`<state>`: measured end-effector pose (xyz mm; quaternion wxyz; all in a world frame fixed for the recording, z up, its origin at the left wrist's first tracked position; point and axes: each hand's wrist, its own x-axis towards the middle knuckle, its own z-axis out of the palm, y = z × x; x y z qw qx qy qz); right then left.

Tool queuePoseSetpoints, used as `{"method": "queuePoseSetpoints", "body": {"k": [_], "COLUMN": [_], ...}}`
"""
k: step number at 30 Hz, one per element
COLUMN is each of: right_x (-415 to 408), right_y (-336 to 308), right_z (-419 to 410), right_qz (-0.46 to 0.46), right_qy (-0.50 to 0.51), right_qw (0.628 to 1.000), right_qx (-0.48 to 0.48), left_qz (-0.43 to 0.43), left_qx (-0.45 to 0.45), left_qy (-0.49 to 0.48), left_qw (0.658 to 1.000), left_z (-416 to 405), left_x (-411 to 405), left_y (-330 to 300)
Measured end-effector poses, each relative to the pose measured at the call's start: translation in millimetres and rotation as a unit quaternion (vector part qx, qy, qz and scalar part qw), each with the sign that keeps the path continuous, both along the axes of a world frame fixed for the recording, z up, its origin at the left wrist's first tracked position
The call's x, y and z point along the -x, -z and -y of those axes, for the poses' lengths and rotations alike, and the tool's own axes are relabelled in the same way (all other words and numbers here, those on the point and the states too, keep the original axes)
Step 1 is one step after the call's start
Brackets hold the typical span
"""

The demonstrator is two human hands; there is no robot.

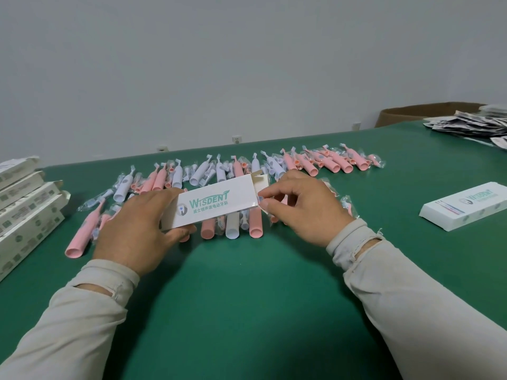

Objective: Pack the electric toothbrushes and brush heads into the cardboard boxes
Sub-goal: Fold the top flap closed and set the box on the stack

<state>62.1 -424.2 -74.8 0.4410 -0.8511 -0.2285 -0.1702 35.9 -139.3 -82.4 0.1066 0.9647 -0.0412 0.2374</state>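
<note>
My left hand [137, 229] grips the left end of a white cardboard box [216, 204] with green lettering, held just above the green table [233, 297]. Its right end is open, flap up. My right hand [299, 209] pinches something small and wrapped at that open end; I cannot tell what it is. Behind and beneath the box lie several pink and white electric toothbrushes [255, 223] and bagged brush heads [347, 205], in rows stretching from a pink toothbrush [79, 239] at the left to a cluster at the far right [337, 163].
Several white boxes [24, 209] are stacked at the left table edge. Another white box [466, 207] lies flat at the right. A pile of flat packets [472, 124] and a brown carton [422, 112] sit at the far right. A grey wall is behind.
</note>
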Motion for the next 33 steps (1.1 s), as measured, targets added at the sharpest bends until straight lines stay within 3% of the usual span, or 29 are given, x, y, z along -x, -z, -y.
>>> {"method": "queuePoseSetpoints", "body": {"k": [9,14,16,18,21,25,29,31,33], "right_x": [6,3,-5,-18,-31,-36,-38,-35,-24], "right_y": [-5,-5,-9,-12,-6,8,5,-1,-12], "right_z": [-5,1,16,43,85,91,86,86,74], "right_qz": [-0.004,-0.046,-0.037,-0.024,-0.111,-0.266,-0.272,-0.227,-0.158], "right_qy": [-0.028,-0.063,0.002,0.144,0.356,0.359,0.361,0.341,0.233], "right_qw": [0.998,0.997,0.998,0.986,0.928,0.881,0.863,0.9,0.956], "right_qx": [0.063,0.017,-0.053,-0.083,0.017,0.157,0.226,0.148,-0.089], "left_qz": [-0.015,-0.018,-0.008,0.0,0.001,-0.002,0.005,0.005,0.003], "left_qx": [-0.004,-0.002,0.006,0.013,0.015,0.011,0.002,0.004,0.006], "left_qy": [0.025,0.011,0.0,-0.006,-0.012,-0.011,-0.019,-0.019,-0.018], "left_qw": [1.0,1.0,1.0,1.0,1.0,1.0,1.0,1.0,1.0], "left_z": [3,4,3,2,2,6,6,6,6], "left_x": [2,1,1,1,1,1,2,2,2], "left_y": [0,0,-1,-1,-2,-2,-1,-1,-1]}}
